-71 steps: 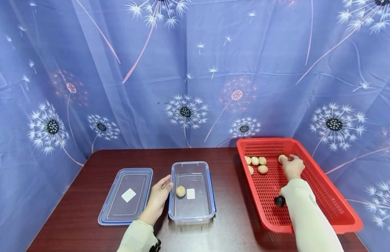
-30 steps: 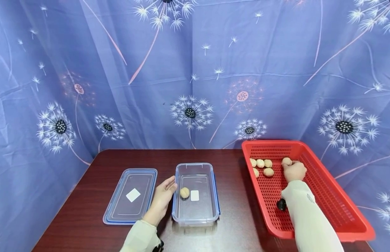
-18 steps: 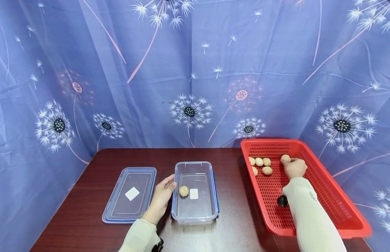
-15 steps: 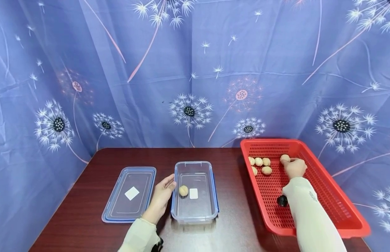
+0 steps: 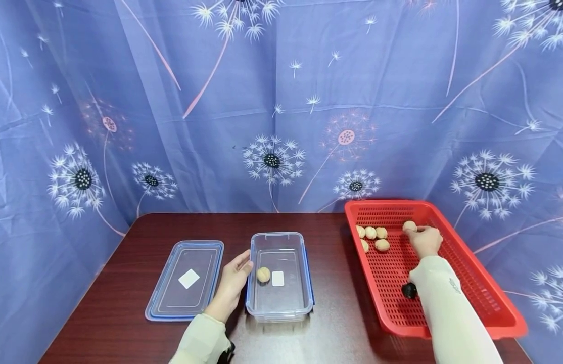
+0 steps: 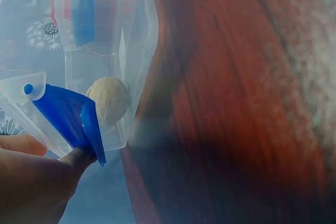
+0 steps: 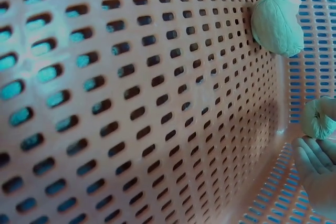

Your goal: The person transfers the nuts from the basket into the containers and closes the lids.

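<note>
In the head view my right hand (image 5: 426, 241) pinches a walnut (image 5: 409, 226) between thumb and fingertips, at the far end of the red basket (image 5: 377, 303). The right wrist view shows this walnut (image 7: 318, 119) at the fingertips, partly covered by them. Several other walnuts (image 5: 382, 245) lie along the basket's left side. My left hand (image 5: 233, 278) rests against the left wall of a clear plastic food box (image 5: 281, 308), fingers nearly straight. In the left wrist view its thumb touches the box's blue latch (image 6: 68, 114). One walnut (image 5: 263, 274) lies inside the box.
The box's clear lid (image 5: 186, 283), rimmed in blue with a white label, lies flat left of my left hand. Everything stands on a dark red-brown table (image 5: 336, 323). A blue dandelion-print curtain (image 5: 208, 167) hangs behind it and at both sides.
My right hand has kept hold of the walnut and raised it very slightly. The left hand stays at the box. The head view has shifted a little.
</note>
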`<state>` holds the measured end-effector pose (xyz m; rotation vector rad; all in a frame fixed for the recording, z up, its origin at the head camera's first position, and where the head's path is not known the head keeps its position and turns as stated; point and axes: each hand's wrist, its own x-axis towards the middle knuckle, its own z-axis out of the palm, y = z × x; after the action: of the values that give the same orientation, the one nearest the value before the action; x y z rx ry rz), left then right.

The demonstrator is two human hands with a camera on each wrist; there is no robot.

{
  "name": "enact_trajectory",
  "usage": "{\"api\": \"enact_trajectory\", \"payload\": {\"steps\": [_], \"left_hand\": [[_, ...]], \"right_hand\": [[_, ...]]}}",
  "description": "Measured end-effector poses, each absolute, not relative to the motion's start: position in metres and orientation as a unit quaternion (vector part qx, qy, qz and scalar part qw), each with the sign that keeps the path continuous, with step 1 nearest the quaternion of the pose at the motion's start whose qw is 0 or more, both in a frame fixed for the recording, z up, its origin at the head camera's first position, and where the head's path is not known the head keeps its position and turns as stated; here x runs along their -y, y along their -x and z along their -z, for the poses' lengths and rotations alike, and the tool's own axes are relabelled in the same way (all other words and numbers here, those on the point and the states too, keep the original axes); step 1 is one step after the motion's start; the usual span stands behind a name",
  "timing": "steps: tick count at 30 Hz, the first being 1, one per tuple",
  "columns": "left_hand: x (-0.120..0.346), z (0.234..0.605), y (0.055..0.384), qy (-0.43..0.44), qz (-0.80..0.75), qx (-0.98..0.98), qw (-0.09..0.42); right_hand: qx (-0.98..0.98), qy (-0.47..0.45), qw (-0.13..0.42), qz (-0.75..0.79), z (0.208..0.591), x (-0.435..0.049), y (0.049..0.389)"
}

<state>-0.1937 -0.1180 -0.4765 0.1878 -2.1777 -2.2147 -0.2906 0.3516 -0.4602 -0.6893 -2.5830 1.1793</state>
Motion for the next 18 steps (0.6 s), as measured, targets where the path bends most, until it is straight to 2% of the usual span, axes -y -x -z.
{"api": "enact_trajectory", "payload": {"steps": [5, 18], "left_hand": [[0.118, 0.477, 0.194, -0.060, 0.706, 0.705, 0.016], [0.117, 0.477, 0.193, -0.057, 0.707, 0.704, 0.014]], "right_hand": [[0.875, 0.229, 0.088, -0.417, 0.457, -0.351, 0.288], [0.881, 0.216, 0.110, -0.406, 0.449, -0.349, 0.287]]}}
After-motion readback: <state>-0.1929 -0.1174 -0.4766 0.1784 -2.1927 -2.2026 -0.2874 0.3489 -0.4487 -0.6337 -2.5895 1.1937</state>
